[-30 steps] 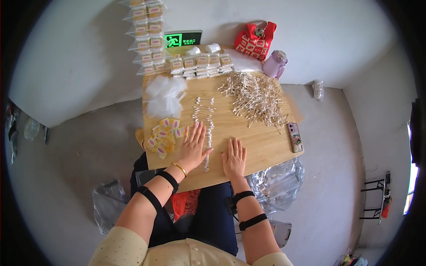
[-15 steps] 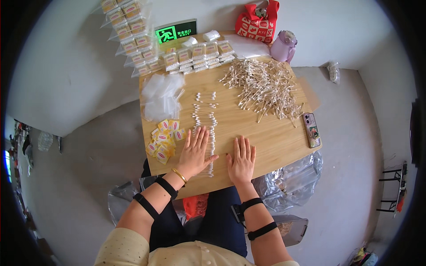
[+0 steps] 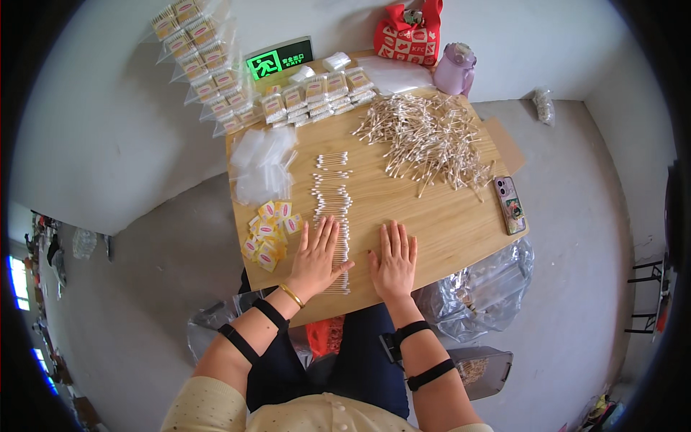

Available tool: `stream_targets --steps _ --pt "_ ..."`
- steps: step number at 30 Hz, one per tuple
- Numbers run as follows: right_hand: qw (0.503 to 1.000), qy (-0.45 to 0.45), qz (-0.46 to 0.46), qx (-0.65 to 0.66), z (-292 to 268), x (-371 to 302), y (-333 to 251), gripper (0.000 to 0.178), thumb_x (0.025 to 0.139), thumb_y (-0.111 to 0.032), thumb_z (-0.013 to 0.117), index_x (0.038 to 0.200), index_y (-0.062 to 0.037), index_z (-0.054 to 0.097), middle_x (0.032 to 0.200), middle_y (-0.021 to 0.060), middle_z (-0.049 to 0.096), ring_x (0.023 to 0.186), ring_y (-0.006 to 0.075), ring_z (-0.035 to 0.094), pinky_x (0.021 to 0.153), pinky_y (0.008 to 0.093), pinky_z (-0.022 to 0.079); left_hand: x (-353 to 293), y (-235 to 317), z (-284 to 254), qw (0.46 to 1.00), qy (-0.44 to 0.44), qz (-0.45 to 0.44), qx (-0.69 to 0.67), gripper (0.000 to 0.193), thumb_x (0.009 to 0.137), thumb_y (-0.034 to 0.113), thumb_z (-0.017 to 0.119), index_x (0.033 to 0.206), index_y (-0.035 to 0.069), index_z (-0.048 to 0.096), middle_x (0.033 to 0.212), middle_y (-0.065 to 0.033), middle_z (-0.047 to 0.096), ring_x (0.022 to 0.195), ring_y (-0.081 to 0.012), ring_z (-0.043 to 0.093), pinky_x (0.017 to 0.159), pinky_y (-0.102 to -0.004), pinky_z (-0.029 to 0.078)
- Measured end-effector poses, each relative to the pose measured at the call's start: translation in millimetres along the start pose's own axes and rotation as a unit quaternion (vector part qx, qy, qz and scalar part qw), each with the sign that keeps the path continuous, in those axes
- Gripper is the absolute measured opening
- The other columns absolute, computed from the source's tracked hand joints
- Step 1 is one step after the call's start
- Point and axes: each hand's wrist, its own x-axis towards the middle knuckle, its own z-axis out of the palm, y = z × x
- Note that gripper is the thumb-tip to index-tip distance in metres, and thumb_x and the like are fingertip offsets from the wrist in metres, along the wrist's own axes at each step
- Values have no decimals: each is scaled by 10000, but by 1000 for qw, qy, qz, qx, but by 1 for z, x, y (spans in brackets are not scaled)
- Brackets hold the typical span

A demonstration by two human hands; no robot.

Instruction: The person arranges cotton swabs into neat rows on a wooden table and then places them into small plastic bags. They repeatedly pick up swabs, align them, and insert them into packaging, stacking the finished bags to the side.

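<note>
L of the swab row we've got clear bags, w/ yellow cards nearer the person. Left hand: spread flat over the row's near part, thumb out across it; can't tell how hard it presses. Row itself runs lengthwise down the table; we'd guess swabs are v. light, stiff-stemmed, soft-tipped, prone to roll, snappable; we'd pinch mid-stick, off the tips. Just R of row: right hand, flat on table, fingers nearly tog., nothing visibly held. Farther R of row: loose swab pile, then phone.
</note>
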Motion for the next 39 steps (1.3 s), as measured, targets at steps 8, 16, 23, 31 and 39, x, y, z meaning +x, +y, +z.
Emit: stream_targets --steps 8,16,23,31,39 --pt "1000 4 -3 -1 1 -1 1 670 1023 -367 542 1613 -101 366 1683 113 328 1583 286 242 1300 508 137 10 1 6 999 33 -6 -41 989 1015 711 357 1622 -60 229 1721 -209 193 1617 -310 118 1305 -541 26" --pt "1000 11 -6 9 -2 0 -2 665 1016 -361 556 1601 -97 385 1677 117 338 1575 289 258 1297 506 149 18 -4 6 998 35 -15 -57 983 1029 683 366 1632 -68 166 1723 -226 167 1615 -338 115 1301 -549 23" --pt "1000 7 -8 23 -2 1 0 641 1025 -343 535 1593 -83 389 1672 137 337 1567 312 269 1293 515 154 10 -29 3 925 174 -105 -321 930 1066 627 348 1643 -59 98 1720 -265 120 1614 -377 80 1304 -502 47" --pt "918 71 -56 387 8 62 -32 564 1045 -97 485 1578 19 342 1629 262 334 1516 443 322 1230 493 317 34 -37 -5 814 165 -126 -542 965 1060 657 353 1655 -23 13 1735 -252 47 1615 -368 63 1302 -450 98" --pt "908 47 -83 408 41 115 -53 608 1033 -79 465 1597 45 275 1664 283 245 1550 462 238 1256 497 272 67 -40 13 810 192 -127 -539 965 1062 670 319 1655 -20 -4 1730 -270 12 1615 -382 37 1301 -456 87"
